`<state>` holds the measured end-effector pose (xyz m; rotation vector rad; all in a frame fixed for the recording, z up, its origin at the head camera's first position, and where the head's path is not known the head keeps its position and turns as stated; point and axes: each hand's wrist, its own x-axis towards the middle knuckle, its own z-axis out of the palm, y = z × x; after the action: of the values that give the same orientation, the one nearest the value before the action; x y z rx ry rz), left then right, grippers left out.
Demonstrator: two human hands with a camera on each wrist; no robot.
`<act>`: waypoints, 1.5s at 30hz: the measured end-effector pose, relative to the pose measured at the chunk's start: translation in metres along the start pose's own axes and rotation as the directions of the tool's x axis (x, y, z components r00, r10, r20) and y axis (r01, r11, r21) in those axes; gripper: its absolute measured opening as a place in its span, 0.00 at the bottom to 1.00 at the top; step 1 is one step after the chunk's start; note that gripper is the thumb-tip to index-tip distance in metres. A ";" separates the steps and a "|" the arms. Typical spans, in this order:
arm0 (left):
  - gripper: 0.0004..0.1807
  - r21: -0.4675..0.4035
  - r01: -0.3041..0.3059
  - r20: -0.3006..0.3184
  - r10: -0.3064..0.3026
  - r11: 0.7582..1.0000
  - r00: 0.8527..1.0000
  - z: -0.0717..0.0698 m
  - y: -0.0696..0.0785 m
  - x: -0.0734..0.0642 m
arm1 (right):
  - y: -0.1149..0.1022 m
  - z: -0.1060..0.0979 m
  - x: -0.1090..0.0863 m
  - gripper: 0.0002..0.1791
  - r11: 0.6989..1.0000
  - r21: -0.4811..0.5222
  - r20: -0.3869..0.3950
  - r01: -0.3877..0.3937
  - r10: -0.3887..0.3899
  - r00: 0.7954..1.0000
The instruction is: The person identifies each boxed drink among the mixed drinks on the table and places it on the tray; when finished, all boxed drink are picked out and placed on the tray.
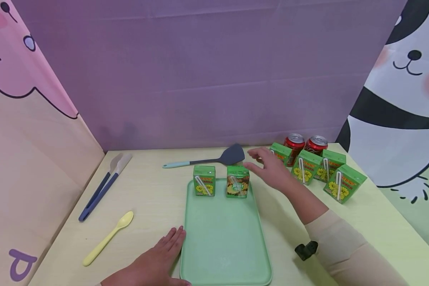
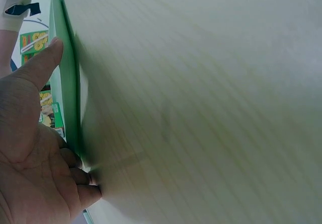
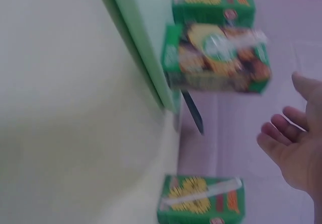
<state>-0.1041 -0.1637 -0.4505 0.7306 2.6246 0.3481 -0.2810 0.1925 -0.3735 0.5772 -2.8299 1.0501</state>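
A light green tray [image 1: 223, 234] lies on the table, with two green juice cartons standing at its far end, a left one [image 1: 204, 180] and a right one [image 1: 237, 182]. Beside the tray's left edge rests my left hand [image 1: 157, 254], its fingers fairly straight. In the left wrist view its thumb [image 2: 43, 63] lies along the tray's rim. My right hand [image 1: 271, 169] is raised, holding nothing, just right of the right carton, thumb and fingers apart. The right wrist view shows that hand [image 3: 297, 143] apart from the fruit-printed carton [image 3: 216, 58].
Several more juice cartons [image 1: 344, 183] and two red drink cans [image 1: 316, 145] stand at the back right. A spatula [image 1: 230, 155] lies behind the tray. To the left are tongs [image 1: 105, 186] and a yellow spoon [image 1: 109, 238]. A purple cloth wall [image 1: 214, 79] closes the back.
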 end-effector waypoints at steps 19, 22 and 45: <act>0.66 0.002 0.007 0.007 -0.007 1.000 1.000 -0.002 0.003 -0.001 | 0.055 -0.057 0.015 0.40 0.925 -0.304 -0.102 -0.226 0.205 0.974; 0.67 0.003 0.013 0.013 -0.013 1.000 1.000 -0.002 0.003 -0.001 | 0.063 -0.055 0.019 0.40 0.907 -0.339 -0.093 -0.250 0.232 0.968; 0.67 0.002 0.018 0.027 -0.018 1.000 0.999 -0.002 0.001 0.000 | 0.060 -0.046 0.009 0.32 0.905 -0.381 -0.080 -0.190 0.173 0.982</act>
<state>-0.1046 -0.1629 -0.4480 0.7074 2.6049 0.3287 -0.3150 0.2612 -0.3737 0.2521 -2.9738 0.4815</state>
